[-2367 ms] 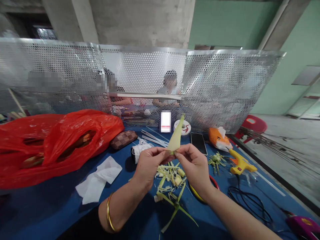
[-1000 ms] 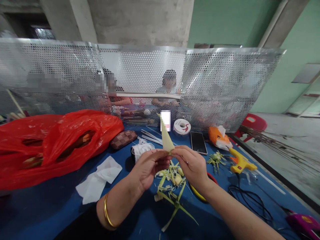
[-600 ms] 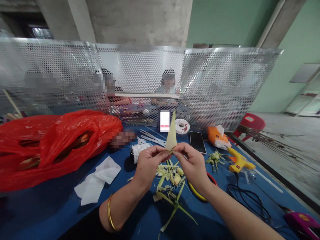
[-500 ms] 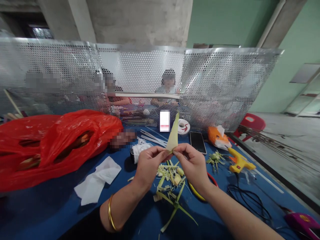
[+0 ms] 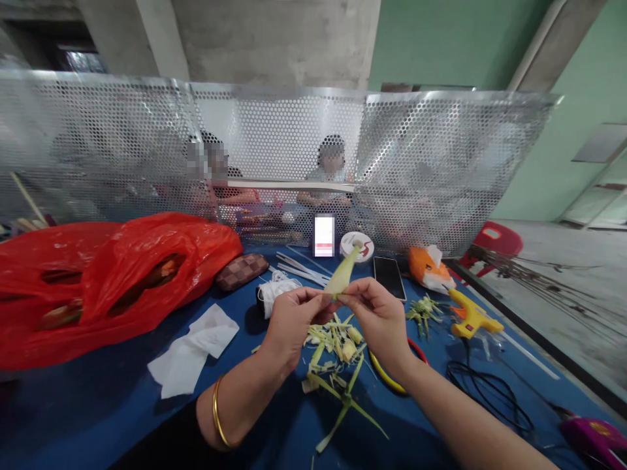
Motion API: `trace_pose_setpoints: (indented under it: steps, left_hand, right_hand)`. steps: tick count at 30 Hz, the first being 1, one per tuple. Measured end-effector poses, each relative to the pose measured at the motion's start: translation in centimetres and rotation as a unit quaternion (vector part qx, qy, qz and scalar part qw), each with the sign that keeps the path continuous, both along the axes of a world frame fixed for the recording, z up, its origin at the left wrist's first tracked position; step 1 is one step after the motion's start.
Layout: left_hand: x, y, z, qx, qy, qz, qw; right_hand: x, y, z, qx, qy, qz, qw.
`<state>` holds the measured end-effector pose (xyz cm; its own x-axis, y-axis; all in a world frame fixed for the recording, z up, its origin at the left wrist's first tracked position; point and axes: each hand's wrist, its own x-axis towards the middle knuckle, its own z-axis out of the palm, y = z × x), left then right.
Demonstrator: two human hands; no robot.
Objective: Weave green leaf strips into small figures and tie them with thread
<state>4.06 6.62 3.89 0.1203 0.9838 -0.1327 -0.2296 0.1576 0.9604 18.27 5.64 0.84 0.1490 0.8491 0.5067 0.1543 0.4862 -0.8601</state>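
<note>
Between my hands a pale green pointed leaf (image 5: 344, 274) stands up, its tip leaning to the right. My left hand (image 5: 294, 320) pinches the leaf's lower end between thumb and fingers. From the other side my right hand (image 5: 376, 318) pinches the same base, the fingertips of both hands almost touching. Under the hands lie green and cream leaf scraps (image 5: 337, 343) on the blue table (image 5: 274, 424). Nearer to me is a knotted leaf piece (image 5: 347, 401) with several long strips spreading out. The fingers hide the leaf's bottom edge.
A red plastic bag (image 5: 122, 287), white tissue (image 5: 193, 352), checkered pouch (image 5: 241, 271) and white cord (image 5: 277, 292) lie left. On the right are a phone (image 5: 389, 279), yellow glue gun (image 5: 473, 313) and cable. A perforated metal screen (image 5: 294, 130) stands behind, people beyond it.
The leaf's tip has tilted forward and to the right, and the leaf looks shorter. Both hands keep their pinch on its base, hardly moved.
</note>
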Motion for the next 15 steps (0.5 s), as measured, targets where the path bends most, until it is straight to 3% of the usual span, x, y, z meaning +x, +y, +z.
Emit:
trace_pose_setpoints:
  steps: [15]
  left_hand:
    - [-0.01,0.13,-0.15,-0.014,-0.012,0.003,1.0]
  right_hand:
    - [0.31,-0.23,0.23,0.101,-0.161,-0.05,0.981]
